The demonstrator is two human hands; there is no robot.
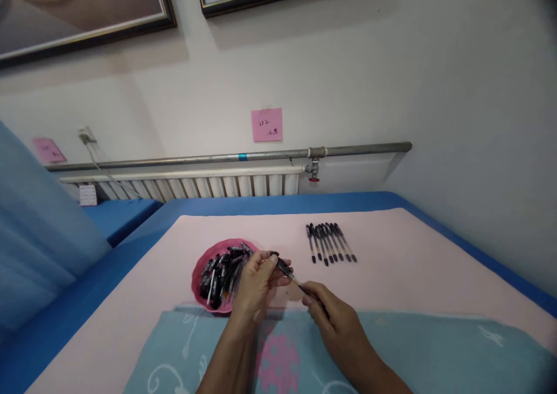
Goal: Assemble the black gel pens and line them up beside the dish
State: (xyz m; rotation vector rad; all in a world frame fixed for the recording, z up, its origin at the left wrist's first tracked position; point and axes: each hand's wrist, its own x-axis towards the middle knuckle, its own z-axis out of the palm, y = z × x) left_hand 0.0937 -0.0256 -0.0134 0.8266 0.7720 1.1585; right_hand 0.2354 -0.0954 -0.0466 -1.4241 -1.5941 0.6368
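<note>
A black-and-clear pen slants between my two hands above the pink cloth. My left hand is closed on its dark upper end, thumb on top. The lower end is gripped by my right hand, whose fingers wrap round it and hide the tip. Between the hands a thin, pale stretch of the pen shows; I cannot tell whether it is one piece or parts. Left of my left hand, a pink scalloped bowl holds many loose black pen pieces. A row of several black-capped pens lies beyond my right hand.
The pink cloth covers a blue-edged table. A teal patterned cloth lies across the near side. Behind stand a white radiator and a metal pipe. A blue curtain hangs at the left.
</note>
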